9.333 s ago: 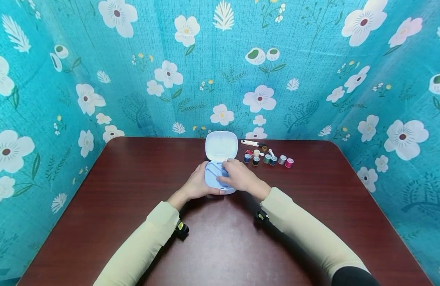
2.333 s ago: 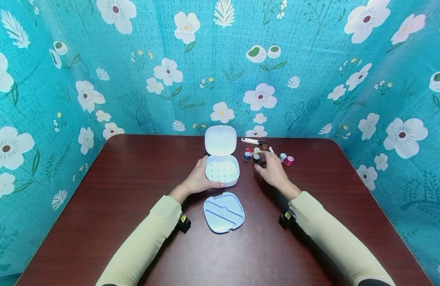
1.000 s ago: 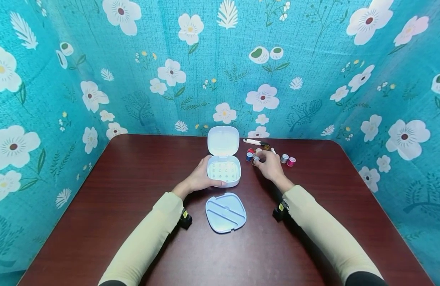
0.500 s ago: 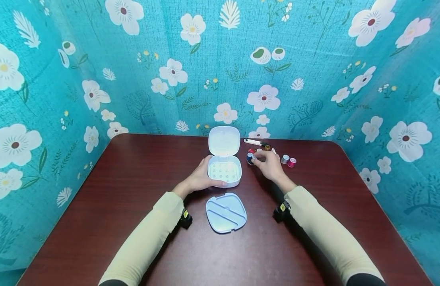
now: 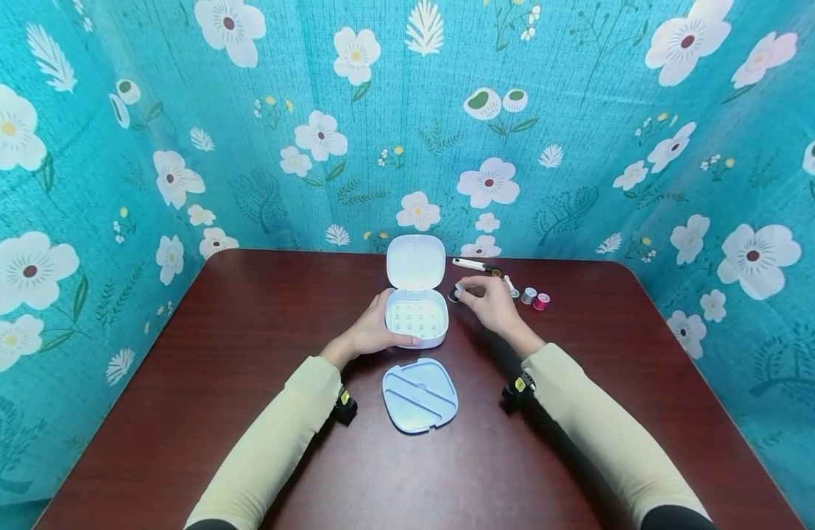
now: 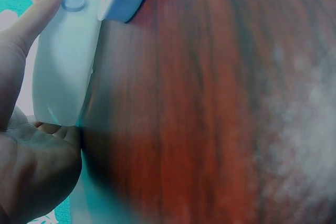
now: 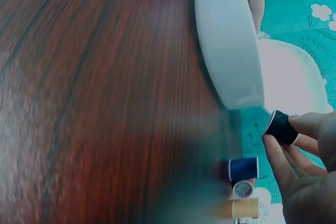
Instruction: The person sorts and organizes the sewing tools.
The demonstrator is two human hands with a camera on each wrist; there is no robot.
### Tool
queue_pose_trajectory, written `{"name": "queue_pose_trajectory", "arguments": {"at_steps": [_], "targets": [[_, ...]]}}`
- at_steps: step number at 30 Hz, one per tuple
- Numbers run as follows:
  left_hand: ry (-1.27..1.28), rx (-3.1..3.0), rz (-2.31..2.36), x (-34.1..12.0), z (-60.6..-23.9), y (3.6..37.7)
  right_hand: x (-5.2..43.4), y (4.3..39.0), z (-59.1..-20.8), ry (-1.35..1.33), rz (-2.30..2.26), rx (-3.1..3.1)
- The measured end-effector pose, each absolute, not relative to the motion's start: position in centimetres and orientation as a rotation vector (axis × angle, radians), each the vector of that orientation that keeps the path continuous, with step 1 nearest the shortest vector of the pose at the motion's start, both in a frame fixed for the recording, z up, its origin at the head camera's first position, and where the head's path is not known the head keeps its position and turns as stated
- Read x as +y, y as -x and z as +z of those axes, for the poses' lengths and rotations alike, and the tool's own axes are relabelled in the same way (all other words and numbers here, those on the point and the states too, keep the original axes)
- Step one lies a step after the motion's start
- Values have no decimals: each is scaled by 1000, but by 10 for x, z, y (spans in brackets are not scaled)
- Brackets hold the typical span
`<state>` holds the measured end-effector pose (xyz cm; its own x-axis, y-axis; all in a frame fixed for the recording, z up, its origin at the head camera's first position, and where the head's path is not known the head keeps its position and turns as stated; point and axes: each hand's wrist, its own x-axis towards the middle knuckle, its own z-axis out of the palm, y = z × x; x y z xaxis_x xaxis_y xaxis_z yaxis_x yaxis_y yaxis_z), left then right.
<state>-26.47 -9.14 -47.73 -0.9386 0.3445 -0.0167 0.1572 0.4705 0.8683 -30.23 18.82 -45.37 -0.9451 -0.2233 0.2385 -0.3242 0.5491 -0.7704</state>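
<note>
1. The black thread spool (image 7: pixel 281 127) is pinched between the fingertips and thumb of the right hand (image 5: pixel 489 303), lifted off the bench (image 5: pixel 248 331) just beside the right edge of the open case.
2. In the head view the black thread spool (image 5: pixel 454 294) sits at the tip of that hand, close to the back right corner of the white sewing case (image 5: pixel 416 322).
3. The left hand (image 5: pixel 370 335) grips the case from its left and near side, thumb laid along the front wall; the wrist view shows the thumb (image 6: pixel 29 22) pressed near the case's round clasp button (image 6: pixel 73 2).
4. The case's lid (image 5: pixel 416 262) stands open at the back, and its base shows rows of small pegs.
5. A pale blue insert tray (image 5: pixel 420 394) lies flat on the bench just in front of the case.
6. Beside the right hand lie more spools: a blue spool (image 7: pixel 243 168) and a tan spool (image 7: pixel 244 208) under the fingers, a grey spool (image 5: pixel 528 295) and a pink spool (image 5: pixel 542 301) farther right.
7. A white-handled tool (image 5: pixel 472 264) lies behind them by the floral curtain (image 5: pixel 248 132).
</note>
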Motion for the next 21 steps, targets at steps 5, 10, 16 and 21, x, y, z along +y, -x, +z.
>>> {"name": "queue_pose_trajectory", "arguments": {"at_steps": [5,10,16,21], "targets": [[-446,2530,1458,-92,-479,265,181,301,-454,-476,1372,-2671],[-458,2525,1460,-92,-480,266,178,302,-455,-488,1374,-2687],[-467,2499,1496,-91,-479,264,175,301,-456,-489,1363,-2687],[-470,2509,1495,-91,-479,263,171,301,-453,-506,1379,-2682]]}}
